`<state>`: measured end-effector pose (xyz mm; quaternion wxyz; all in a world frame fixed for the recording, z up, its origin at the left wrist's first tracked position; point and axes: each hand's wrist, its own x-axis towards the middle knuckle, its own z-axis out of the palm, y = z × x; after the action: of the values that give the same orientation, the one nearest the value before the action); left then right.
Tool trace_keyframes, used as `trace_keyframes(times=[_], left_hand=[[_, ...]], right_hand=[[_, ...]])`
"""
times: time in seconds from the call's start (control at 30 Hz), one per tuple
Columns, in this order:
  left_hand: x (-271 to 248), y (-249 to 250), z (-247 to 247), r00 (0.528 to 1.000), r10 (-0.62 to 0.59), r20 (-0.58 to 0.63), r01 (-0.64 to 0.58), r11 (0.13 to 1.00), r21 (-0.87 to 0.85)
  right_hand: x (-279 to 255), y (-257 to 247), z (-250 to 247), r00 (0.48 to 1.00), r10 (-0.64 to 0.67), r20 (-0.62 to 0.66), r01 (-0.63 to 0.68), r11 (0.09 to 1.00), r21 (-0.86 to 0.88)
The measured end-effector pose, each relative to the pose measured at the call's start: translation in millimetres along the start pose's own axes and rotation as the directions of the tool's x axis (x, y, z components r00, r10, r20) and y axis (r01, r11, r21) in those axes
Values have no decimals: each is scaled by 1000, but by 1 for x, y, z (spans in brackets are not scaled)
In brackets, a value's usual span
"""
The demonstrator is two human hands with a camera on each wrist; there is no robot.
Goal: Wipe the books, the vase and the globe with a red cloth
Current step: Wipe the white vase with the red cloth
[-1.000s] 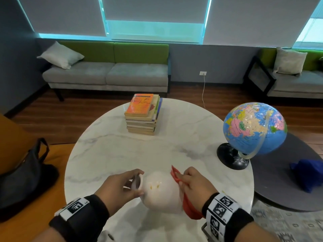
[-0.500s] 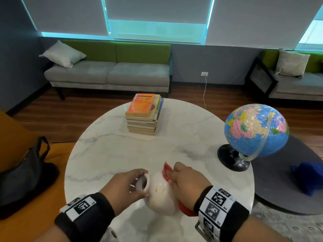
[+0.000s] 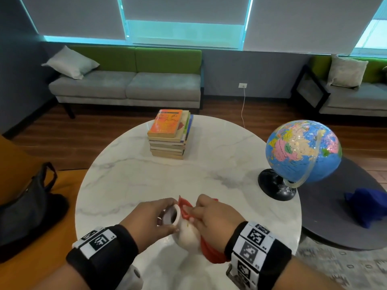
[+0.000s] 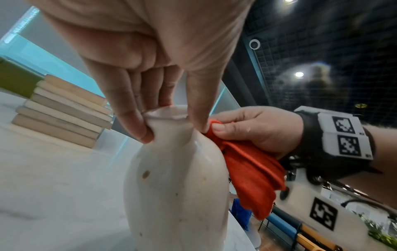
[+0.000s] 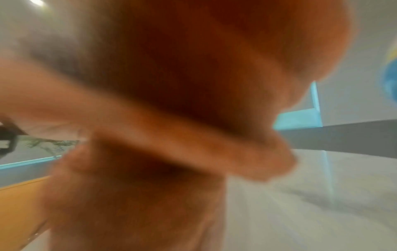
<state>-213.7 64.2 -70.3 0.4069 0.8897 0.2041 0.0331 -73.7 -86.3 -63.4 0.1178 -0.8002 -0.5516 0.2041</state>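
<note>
A cream vase (image 3: pixel 187 234) (image 4: pixel 176 178) stands near the front edge of the round marble table (image 3: pixel 129 176). My left hand (image 3: pixel 155 216) (image 4: pixel 169 125) pinches its narrow neck just under the rim. My right hand (image 3: pixel 206 215) (image 4: pixel 217 128) grips the red cloth (image 3: pixel 185 208) (image 4: pixel 253 175) and presses it against the vase's neck and right shoulder; the cloth's tail hangs under my wrist. A stack of books (image 3: pixel 170 136) (image 4: pixel 62 112) lies at the far side of the table. The globe (image 3: pixel 302 151) stands on its black base at the right edge. The right wrist view is a blur.
A black bag (image 3: pixel 27 206) lies on an orange seat at the left. A blue cloth (image 3: pixel 368 205) rests on a low dark grey table to the right. Grey-green sofas (image 3: pixel 129 84) line the far wall.
My right hand has slid the red cloth up and leftward from the vase's right side to its neck. The left hand keeps its hold on the neck.
</note>
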Motion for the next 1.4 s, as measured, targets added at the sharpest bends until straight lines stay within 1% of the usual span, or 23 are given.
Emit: trace_keyframes(times=[0.1,0.13,0.23,0.3,0.33,0.37,0.43,0.47,0.5,0.53,0.6,0.63,0.7,0.8,0.87,0.93,1.0,1.07,1.13,1.17,1.23,1.33,1.4], left_hand=[[0,-4,-3,999,-51,-14,51,999,-5],[-1,-8,-4,997,-71,-18,71,997,-11],[-7,-19,-7,991,-130,-14,129,991,-47],[-11,-27,-9,987,-163,0,162,985,-54],[-12,-31,-9,985,-174,7,174,983,-49],[-14,-34,-9,983,-184,12,184,982,-45],[-18,-38,-7,980,-200,14,201,978,-55],[-19,-39,-6,979,-204,11,205,977,-62],[-19,-39,-5,978,-208,8,208,975,-71],[-19,-40,-5,977,-215,7,214,973,-83],[-19,-39,-4,974,-224,4,224,968,-110],[-19,-38,-4,974,-226,5,225,967,-118],[-20,-36,-4,973,-229,-4,226,964,-142],[-18,-33,-2,974,-227,-30,219,962,-161],[-16,-31,-2,975,-219,-39,210,966,-153],[-15,-30,-2,976,-212,-39,205,969,-138],[-16,-30,-3,977,-211,-40,205,971,-127],[-16,-29,-3,976,-211,-47,204,973,-111],[-15,-25,-3,977,-204,-61,198,975,-100],[-14,-23,-2,978,-198,-65,192,977,-94],[-11,-19,-1,980,-186,-65,181,980,-82],[-9,-16,-2,981,-184,-53,181,981,-66],[-9,-17,-2,981,-187,-52,184,981,-66]], right_hand=[[2,17,12,987,126,-98,-103,972,213],[1,27,16,981,166,-103,-137,962,237],[-7,59,29,962,266,-53,-245,935,256],[-16,76,38,950,311,-6,-300,922,247],[-21,83,42,942,334,-1,-322,909,264],[-25,87,46,927,374,-13,-349,878,327],[-29,85,50,885,450,-121,-338,798,498],[-29,81,51,870,454,-193,-299,797,525],[-27,73,53,875,419,-244,-255,827,501],[-24,64,55,895,355,-271,-205,865,458],[-19,48,60,939,219,-266,-125,937,327],[-18,46,61,947,196,-253,-123,953,278],[-18,50,57,944,231,-234,-170,952,255],[-19,54,51,942,256,-218,-228,963,147],[-17,41,50,957,215,-196,-200,975,94],[-15,27,54,974,150,-172,-134,986,101],[-15,30,55,974,132,-182,-112,987,117],[-17,44,53,963,190,-193,-165,977,138],[-18,53,51,953,252,-169,-239,967,91],[-18,52,52,951,264,-161,-256,964,69],[-17,43,55,958,236,-163,-228,971,66],[-18,30,59,974,145,-172,-126,985,120],[-21,36,59,972,143,-186,-114,981,156]])
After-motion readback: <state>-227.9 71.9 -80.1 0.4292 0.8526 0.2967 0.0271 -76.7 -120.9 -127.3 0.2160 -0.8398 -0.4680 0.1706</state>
